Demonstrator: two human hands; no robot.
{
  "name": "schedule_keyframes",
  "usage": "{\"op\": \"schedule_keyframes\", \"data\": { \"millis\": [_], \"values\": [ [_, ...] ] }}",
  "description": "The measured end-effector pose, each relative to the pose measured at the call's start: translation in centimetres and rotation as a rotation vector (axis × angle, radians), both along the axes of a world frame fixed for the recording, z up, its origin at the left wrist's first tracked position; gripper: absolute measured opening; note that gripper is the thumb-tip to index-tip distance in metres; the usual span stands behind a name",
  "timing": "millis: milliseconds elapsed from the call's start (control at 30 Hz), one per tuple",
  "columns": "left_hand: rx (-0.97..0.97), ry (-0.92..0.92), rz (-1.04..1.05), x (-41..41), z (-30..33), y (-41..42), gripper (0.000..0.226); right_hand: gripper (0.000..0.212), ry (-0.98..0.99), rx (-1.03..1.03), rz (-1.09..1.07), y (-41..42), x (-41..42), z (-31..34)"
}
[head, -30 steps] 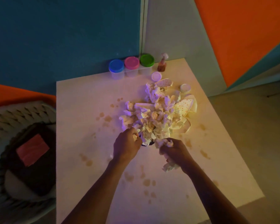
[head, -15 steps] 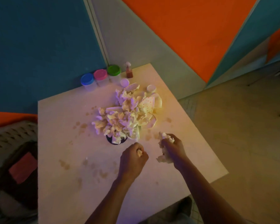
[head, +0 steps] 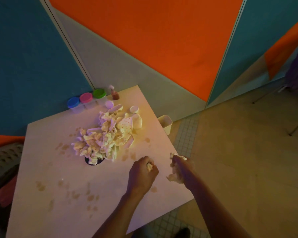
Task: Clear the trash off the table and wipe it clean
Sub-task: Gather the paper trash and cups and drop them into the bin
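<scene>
Off the table's left edge sits a dark basket [head: 2,170] holding something reddish [head: 6,193]; what it is cannot be told. The table [head: 46,194] carries many brownish stains [head: 91,197] across its near half and left side. Along its far edge three clear jars stand in a row, touching: a blue-lidded jar [head: 73,103], a pink-lidded jar [head: 86,98] and a green-lidded jar [head: 99,93]; their contents cannot be made out. Just right of them, at the far corner, stands one small spray bottle [head: 114,93] with brownish liquid. Near the middle of the table lies the trash pile [head: 103,136]: crumpled tissues, a dotted paper cup [head: 126,125] on its side, and small round white lids [head: 134,109] at its far side. A dark round object [head: 93,162] shows under the pile's near edge, tissue lying over it. Beyond the table's right edge one pale bin [head: 165,123] stands on the floor, its inside hidden. Over the near right part of the table, the left hand [head: 142,174] is curled in a fist around a small tissue scrap [head: 150,166]. The right hand [head: 182,169], at the right edge, grips a larger tissue wad [head: 174,177].
</scene>
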State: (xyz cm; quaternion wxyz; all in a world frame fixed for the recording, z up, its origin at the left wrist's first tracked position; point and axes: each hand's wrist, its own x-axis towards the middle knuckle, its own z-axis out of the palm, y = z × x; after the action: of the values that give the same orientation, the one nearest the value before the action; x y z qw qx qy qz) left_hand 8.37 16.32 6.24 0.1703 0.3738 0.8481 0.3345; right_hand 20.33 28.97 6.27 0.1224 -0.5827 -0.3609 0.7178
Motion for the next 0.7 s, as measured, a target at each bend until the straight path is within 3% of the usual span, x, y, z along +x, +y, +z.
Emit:
{"op": "schedule_keyframes", "data": {
  "millis": [233,467,700],
  "values": [
    [0.000,0.042,-0.014,1.7,-0.9,6.4,0.013,0.024,0.010,0.071,0.010,5.2,1.4,0.8],
    [0.020,0.024,0.025,0.4,-3.2,14.4,0.013,0.013,-0.093,0.272,0.222,13.6,1.1,-0.2],
    [0.046,-0.027,0.121,-0.9,-3.9,20.0,0.011,0.016,-0.147,0.238,0.327,20.4,-0.6,-1.3]
  ]
}}
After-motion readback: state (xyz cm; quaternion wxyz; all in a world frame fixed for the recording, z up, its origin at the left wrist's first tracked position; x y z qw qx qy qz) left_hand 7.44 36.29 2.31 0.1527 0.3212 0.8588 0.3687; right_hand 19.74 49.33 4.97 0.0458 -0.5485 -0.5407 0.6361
